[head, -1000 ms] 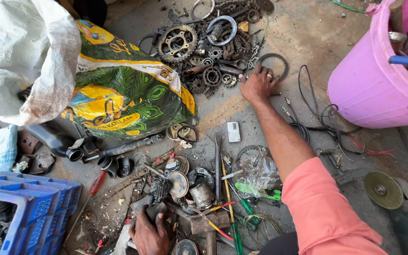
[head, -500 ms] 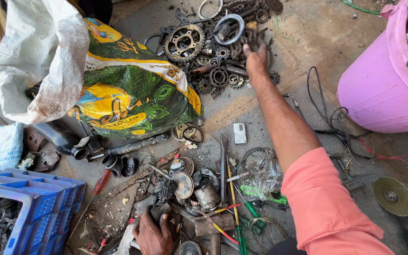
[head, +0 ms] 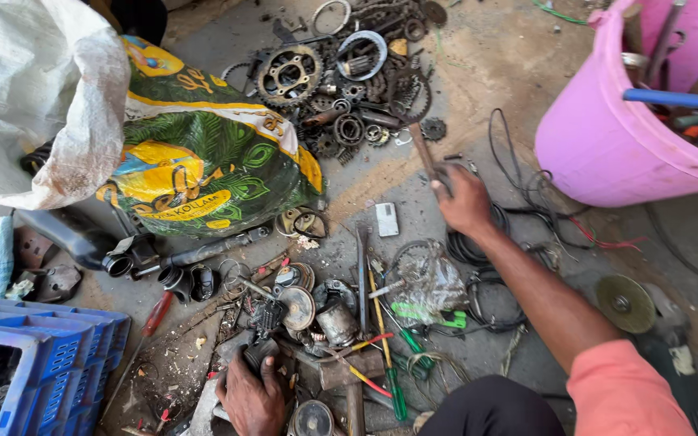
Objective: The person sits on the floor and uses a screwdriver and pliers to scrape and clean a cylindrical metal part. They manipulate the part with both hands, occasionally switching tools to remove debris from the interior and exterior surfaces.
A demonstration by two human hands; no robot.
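Both hands are gripping: your right hand [head: 464, 202] is clutching a thin rod [head: 422, 153], your left hand [head: 254, 397] a dark part [head: 262, 352].

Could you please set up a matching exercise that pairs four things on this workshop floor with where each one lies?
Things:
1. pink bucket
2. blue crate
3. printed sack
4. toothed sprocket

Places:
A. bottom left corner
B. upper left, beside the white bag
C. top right corner
D. top centre, in the heap of metal parts

Pairs: 1-C, 2-A, 3-B, 4-D
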